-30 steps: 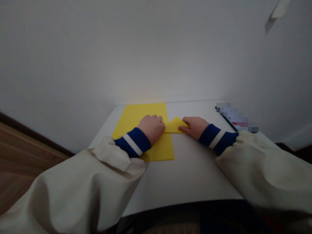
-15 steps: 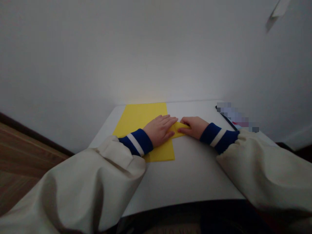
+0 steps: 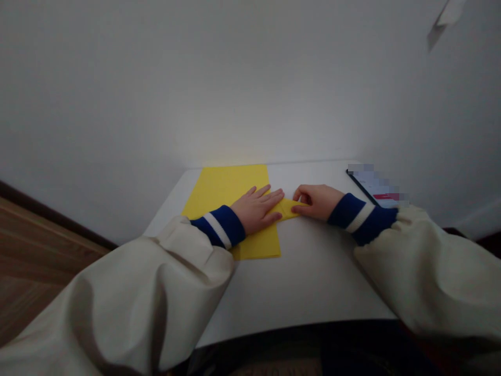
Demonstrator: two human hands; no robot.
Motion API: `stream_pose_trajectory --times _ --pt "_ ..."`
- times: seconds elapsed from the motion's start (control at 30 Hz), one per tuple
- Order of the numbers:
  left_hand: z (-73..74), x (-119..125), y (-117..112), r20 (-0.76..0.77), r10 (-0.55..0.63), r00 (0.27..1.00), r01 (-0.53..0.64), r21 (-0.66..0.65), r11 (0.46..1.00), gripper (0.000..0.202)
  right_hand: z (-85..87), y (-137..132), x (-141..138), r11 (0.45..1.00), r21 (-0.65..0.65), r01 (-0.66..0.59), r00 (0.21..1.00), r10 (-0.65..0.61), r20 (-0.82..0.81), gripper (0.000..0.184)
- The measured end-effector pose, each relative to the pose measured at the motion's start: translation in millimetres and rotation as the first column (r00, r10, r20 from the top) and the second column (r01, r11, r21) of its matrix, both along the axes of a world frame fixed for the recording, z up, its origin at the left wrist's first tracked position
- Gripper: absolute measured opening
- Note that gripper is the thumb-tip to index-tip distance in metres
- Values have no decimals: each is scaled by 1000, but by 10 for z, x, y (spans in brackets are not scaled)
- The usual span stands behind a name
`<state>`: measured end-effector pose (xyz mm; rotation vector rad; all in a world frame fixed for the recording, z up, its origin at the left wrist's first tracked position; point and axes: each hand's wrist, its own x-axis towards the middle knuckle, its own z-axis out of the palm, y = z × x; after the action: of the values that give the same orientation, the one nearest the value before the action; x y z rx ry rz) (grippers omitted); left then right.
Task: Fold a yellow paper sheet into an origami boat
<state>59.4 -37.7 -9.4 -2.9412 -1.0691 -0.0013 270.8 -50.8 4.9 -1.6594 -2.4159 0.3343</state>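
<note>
A yellow sheet of paper (image 3: 223, 190) lies flat on the white table (image 3: 305, 271), against the wall. On its right edge sits a small folded yellow paper piece (image 3: 288, 207). My left hand (image 3: 256, 210) lies flat with fingers stretched out, pressing on the folded piece and the sheet. My right hand (image 3: 318, 201) is curled, its fingertips pinching the right end of the folded piece. Both arms wear cream sleeves with blue and white cuffs.
A flat dark-edged object with a blurred face (image 3: 373, 187) lies at the table's back right. A white wall rises right behind the table. Wooden floor (image 3: 35, 250) shows at the left. The table's near edge runs along the bottom.
My left hand went from a fist on the sheet to a flat open palm over the folded piece. The folded piece now lies flatter. My right hand slid slightly right and curled.
</note>
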Motion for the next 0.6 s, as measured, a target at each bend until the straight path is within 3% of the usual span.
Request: stream_pose_trajectory --times 0.27,0.6 --pt "-61 -51 9 -7 -9 1000 9 8 1000 59 72 48 84 968 -234 90 996 -91 3 28" --pt "-78 -56 -3 -10 8 1000 -9 -41 999 61 114 102 145 934 -343 102 991 -67 114 39"
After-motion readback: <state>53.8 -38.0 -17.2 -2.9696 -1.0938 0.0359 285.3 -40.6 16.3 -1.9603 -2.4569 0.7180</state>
